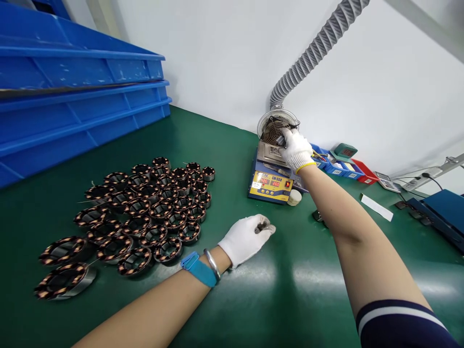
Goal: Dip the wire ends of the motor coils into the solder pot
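Note:
My right hand (295, 149), in a white knit glove with a yellow edge, reaches over the solder pot (270, 186) with its yellow front panel and red digits. Its fingers are closed round a small dark grey piece (281, 140), mostly hidden by the glove. Just behind it is a round fan guard (274, 131). My left hand (247, 239), also gloved, rests on the green table with its fingers curled in and the fingertips smudged dark; anything inside them is hidden. Left of it stand many motor stators (169, 250) with copper windings.
Stacked blue crates (83, 106) stand at the back left. A grey ribbed duct (311, 55) comes down behind the solder pot. A round pale tin (295, 197) sits beside it. Farther right are blue bins (335, 169), a red bin (366, 172), a white strip (377, 207) and a blue box (444, 212).

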`<state>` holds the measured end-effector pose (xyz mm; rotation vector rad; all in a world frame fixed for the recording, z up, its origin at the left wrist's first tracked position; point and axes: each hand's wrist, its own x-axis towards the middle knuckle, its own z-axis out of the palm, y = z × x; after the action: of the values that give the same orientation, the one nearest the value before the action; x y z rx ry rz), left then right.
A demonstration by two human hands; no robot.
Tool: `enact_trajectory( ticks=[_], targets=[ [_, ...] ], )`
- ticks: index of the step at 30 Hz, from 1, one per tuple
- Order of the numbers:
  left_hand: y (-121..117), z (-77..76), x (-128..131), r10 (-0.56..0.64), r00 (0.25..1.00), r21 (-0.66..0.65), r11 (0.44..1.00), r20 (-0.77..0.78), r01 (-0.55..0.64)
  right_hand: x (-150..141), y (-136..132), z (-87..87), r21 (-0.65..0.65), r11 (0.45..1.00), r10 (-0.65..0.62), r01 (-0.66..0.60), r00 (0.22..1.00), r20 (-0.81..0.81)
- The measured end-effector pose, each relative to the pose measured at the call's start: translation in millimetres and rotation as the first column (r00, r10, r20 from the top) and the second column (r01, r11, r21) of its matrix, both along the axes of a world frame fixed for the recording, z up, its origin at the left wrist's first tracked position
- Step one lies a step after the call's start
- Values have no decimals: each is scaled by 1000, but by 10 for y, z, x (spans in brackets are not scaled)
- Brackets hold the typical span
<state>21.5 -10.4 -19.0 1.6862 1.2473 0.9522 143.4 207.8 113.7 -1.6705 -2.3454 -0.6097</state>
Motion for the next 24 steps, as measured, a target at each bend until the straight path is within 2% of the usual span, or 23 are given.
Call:
enact_trajectory(
  ticks=[4, 8, 18, 24],
  targets=[
    [-4, -1, 1, -1, 1000, 1, 1000, 4, 1, 41, -25, 96, 12, 1000, -19, 20, 997, -70],
    [-4, 5, 1, -3, 1000, 0, 1000, 0, 3, 56, -52, 142, 18, 1000, -13, 14, 999, -43],
    [-5, -2, -5, -2, 1000, -10, 1000, 6, 2, -48, 26, 110, -30, 1000, 9, -7, 996, 92],
    [7, -11, -3, 1, 1000, -8, 1000, 8, -1, -89, 44, 84, -56, 998, -2, 8, 993, 115]
  ],
)
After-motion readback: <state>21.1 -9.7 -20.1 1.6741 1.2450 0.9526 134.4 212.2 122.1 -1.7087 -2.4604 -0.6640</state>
